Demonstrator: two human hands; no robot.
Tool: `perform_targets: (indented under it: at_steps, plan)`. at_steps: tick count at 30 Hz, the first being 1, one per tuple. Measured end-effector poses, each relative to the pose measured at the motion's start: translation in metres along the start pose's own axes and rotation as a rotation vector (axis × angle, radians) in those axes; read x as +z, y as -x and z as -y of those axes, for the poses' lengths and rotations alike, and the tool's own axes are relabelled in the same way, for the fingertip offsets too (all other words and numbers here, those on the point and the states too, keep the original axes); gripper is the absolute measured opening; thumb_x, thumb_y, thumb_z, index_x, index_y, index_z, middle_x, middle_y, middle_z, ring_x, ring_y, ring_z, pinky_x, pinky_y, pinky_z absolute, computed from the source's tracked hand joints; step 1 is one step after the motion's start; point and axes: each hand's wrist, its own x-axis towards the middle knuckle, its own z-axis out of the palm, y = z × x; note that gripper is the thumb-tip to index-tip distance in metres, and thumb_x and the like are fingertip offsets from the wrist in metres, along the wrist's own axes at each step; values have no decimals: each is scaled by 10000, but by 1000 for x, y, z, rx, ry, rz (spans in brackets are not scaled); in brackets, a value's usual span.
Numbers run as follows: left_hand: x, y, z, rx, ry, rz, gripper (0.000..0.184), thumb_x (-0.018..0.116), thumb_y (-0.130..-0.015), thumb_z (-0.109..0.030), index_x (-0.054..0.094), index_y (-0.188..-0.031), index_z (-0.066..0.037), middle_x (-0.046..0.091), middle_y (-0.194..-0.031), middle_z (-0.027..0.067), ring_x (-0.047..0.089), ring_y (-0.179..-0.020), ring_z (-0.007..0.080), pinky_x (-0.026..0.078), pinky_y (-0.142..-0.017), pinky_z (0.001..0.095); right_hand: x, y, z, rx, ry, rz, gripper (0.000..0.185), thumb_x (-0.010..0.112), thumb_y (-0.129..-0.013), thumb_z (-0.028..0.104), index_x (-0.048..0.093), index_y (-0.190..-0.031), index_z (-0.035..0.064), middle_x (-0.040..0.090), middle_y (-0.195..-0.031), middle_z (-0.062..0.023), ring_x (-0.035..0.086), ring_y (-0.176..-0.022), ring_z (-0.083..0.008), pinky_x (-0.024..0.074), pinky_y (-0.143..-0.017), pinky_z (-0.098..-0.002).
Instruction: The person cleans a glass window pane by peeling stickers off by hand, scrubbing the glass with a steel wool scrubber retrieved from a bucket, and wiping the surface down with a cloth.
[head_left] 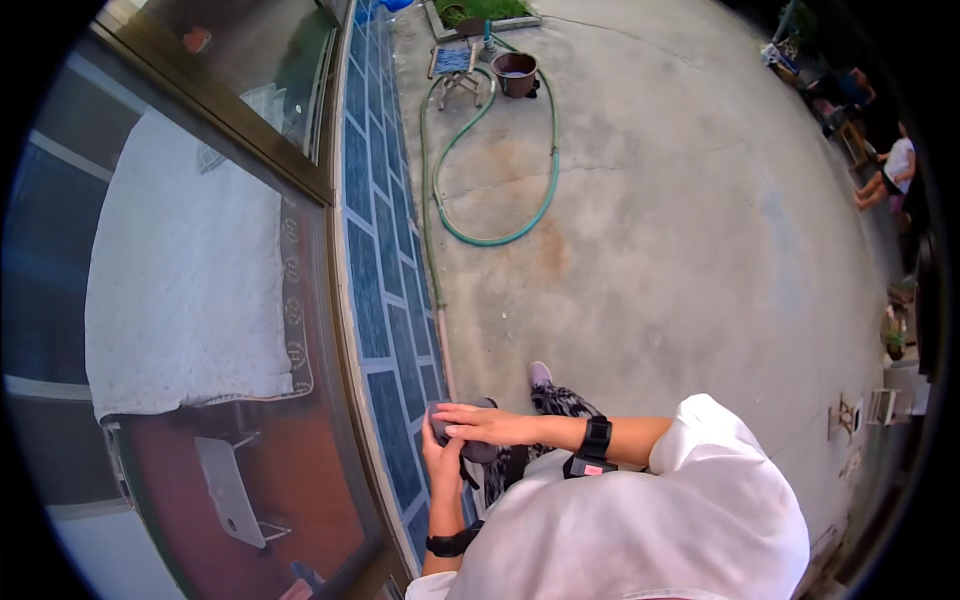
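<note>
Close in front of my body, both hands meet around a dark grey-purple, soft-looking thing (481, 452) with rounded edges. What kind of thing it is I cannot make out, as my fingers cover much of it. My left hand (442, 457) is closed on its near left side, thumb side up. Across the top lies my right hand (490, 427), its fingers reaching over the thing towards my left fingertips. A black strap (468, 473) hangs just beneath. Black bands are on both wrists, the right one carrying a small box (588, 466).
A glass door (335, 300) and blue tiled strip (385, 270) run along my left. Ahead, a green hose (500, 240) loops over the concrete near a brown bucket (515, 75) and folding stool (456, 65). A person (897, 165) sits far right. My shoe (540, 374) points forward.
</note>
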Motion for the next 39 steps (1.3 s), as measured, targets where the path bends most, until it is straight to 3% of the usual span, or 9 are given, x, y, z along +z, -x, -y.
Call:
perform_targets:
  at_steps: [1,2,4,5,12,22,30,35,39]
  plan:
    - [11,-19,-7,5,20,2,657,620,-754,2,417,-1379,10,518,-1271,122,538,-1139,214,459,-939,313,-23,-6,6,-44,101,-66,578,431,-1009,434,407,-1432,40,365,-1497,-106,331,-1388,-235,284,-1130,-362]
    - [20,-34,-17,3,23,8,657,620,-754,2,417,-1379,10,518,-1271,122,538,-1139,214,459,-939,313,-45,-12,11,-40,104,-72,578,431,-1009,434,407,-1432,40,365,-1497,-106,331,-1388,-235,284,-1130,-362]
    - [42,-66,-39,-69,93,-15,673,573,-705,49,435,-1362,5,549,-1209,105,576,-1066,202,481,-896,302,-92,-26,24,193,-256,-74,496,499,-999,354,478,-1378,35,517,-1362,-77,518,-1221,-203,453,-989,-333]
    - [51,-84,-48,-42,96,-79,664,527,-686,64,454,-1343,5,577,-1146,91,598,-1002,192,495,-856,290,-114,-36,24,194,-247,-187,402,541,-986,272,538,-1319,45,613,-1204,-42,602,-1054,-142,524,-824,-280]
    - [77,-241,-95,-29,177,-107,584,493,-678,69,519,-1258,1,602,-1092,68,597,-977,186,479,-846,284,-320,-99,-4,233,-164,-518,338,550,-967,285,607,-1227,77,669,-1091,-28,647,-971,-109,511,-742,-256]
    - [188,-447,-219,-126,82,-59,672,530,-700,39,424,-1363,11,577,-1134,69,574,-1000,181,459,-849,279,-562,-55,-79,762,-344,-1035,326,574,-936,309,620,-1165,81,656,-1104,-68,652,-967,-178,520,-760,-332]
    - [292,-597,-274,-138,72,-89,657,515,-696,43,433,-1348,14,579,-1138,76,581,-1013,186,471,-848,285,-747,-68,-113,914,-432,-1075,308,581,-918,269,604,-1156,76,669,-1046,-77,663,-902,-200,531,-711,-364]
    - [365,-667,-280,-302,91,-210,541,503,-676,23,542,-1214,-24,598,-1022,45,582,-915,175,474,-788,274,-913,-143,-98,830,-370,-1003,328,591,-921,308,618,-1150,74,675,-1035,-61,668,-909,-188,527,-720,-341]
    - [442,-718,-309,-408,134,-163,505,512,-691,12,549,-1192,-42,595,-989,23,561,-860,158,464,-766,274,-1030,-208,-32,704,-234,-984,331,592,-923,313,635,-1148,74,676,-1062,-58,663,-922,-165,519,-726,-310]
